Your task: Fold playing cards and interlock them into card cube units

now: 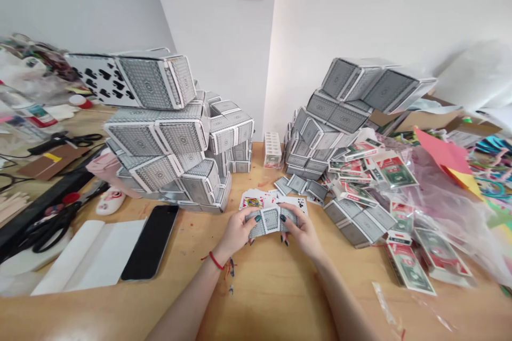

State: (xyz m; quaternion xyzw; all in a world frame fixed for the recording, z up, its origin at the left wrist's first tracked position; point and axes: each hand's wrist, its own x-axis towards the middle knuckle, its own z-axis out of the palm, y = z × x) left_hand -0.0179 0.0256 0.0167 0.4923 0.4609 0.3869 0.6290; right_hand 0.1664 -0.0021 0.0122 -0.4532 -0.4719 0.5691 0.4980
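At the far left of the pale wooden desk (272,298), long black-handled scissors (48,229) lie beside a folded white sheet (86,258) and a slim black smartphone (151,242). Just right of these rises a tall, leaning heap of box-shaped units built from grey-backed playing cards (168,149), with a black-and-white club-printed face showing at its top left. A small upright white stack of cards (272,150) stands against the wall behind the middle of the desk.

Front and centre, the left hand (238,232), with a red string bracelet at its wrist, and the right hand (302,229) curve inward, fingertips pinching a small grey-backed bunch of playing cards (271,220) between them, just above the desk. Directly behind the hands, loose face-up playing cards (253,201) lie spread on the wood, a red-and-yellow court card among them.

To the right stands a second heap of grey-backed card units (332,117), with a few small ones (296,185) scattered at its foot. Farther right, red-and-green banknote-printed card units (408,269) lie around crinkled clear plastic (424,197), near a sheet of red and yellow paper (448,160).
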